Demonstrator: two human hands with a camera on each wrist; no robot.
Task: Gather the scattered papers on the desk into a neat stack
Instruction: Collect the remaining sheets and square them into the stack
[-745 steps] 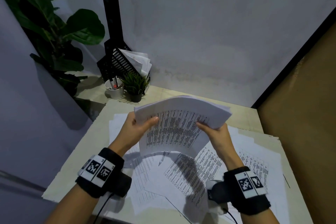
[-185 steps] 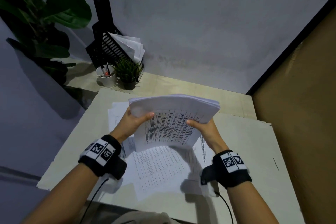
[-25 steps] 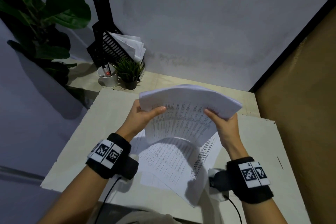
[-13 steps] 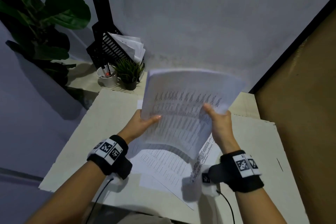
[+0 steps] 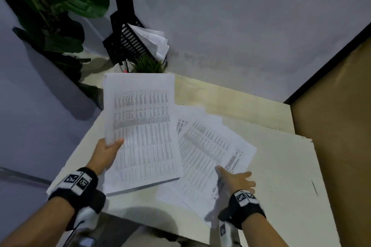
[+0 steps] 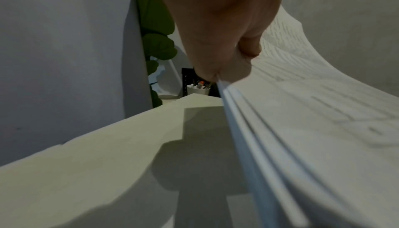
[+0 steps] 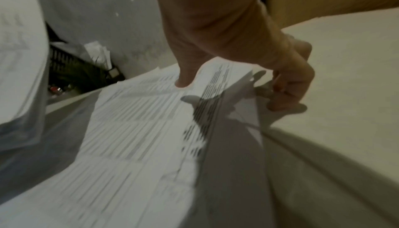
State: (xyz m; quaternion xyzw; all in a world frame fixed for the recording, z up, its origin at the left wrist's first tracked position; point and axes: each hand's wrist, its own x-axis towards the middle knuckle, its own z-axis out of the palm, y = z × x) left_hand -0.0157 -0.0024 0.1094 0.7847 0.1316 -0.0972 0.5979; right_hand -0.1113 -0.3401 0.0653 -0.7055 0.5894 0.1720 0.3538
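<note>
Left hand [image 5: 104, 153] clamps the stack [image 5: 140, 132] at its left edge, thumb on top, lifted off the surface [image 5: 281, 166]. Right hand [image 5: 234, 181], fingers [image 7: 289, 84] curled at the loose sheets' [image 5: 210, 156] edge; grip unclear. The left wrist view shows the stack's layered edge.

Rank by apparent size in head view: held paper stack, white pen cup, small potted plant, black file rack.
1. held paper stack, though it is nearest the camera
2. black file rack
3. small potted plant
4. white pen cup, mostly hidden behind the stack, so unsure
</note>
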